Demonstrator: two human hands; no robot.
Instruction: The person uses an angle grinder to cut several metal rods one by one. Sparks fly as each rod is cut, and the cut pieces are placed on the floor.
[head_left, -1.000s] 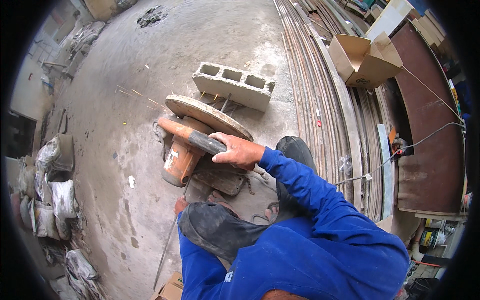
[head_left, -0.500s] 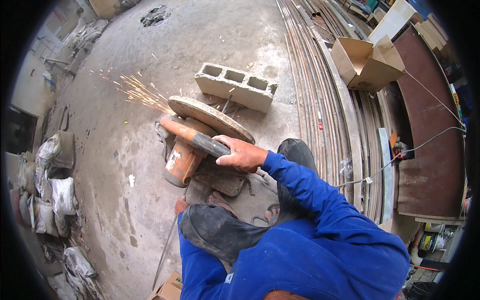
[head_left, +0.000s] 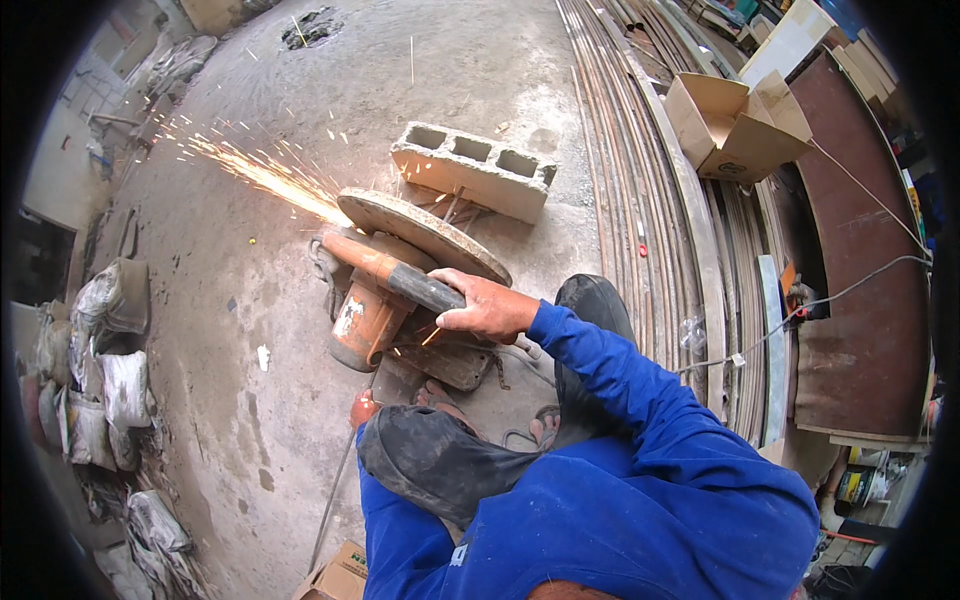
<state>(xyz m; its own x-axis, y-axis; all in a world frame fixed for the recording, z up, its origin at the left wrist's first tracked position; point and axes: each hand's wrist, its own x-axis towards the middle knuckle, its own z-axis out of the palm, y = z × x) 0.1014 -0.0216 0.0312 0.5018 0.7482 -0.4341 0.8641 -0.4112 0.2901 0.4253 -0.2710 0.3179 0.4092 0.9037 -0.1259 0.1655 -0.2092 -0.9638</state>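
An orange cut-off saw (head_left: 360, 325) with a large, worn guard disc (head_left: 425, 228) stands on the concrete floor before me. My right hand (head_left: 488, 306) is wrapped round the black grip of its arm. Low beside my left knee, my left hand (head_left: 364, 408) is closed round a thin metal rod (head_left: 338, 485). The rod runs up under the saw, where the cutting point is hidden. A bright stream of sparks (head_left: 265, 180) flies from the saw toward the far left. Beyond the guard, thin rods rest against a hollow concrete block (head_left: 475, 178).
Long metal bars and pipes (head_left: 640, 200) lie along the right, with an open cardboard box (head_left: 735, 135) on them. A grey cable (head_left: 840, 292) crosses there. Filled sacks (head_left: 125, 390) line the left wall. My sandalled feet are close behind the saw base (head_left: 455, 368).
The spark stream has grown longer and brighter, and a few sparks now show near the saw base and my left hand. Both hands keep their grip in nearly the same place.
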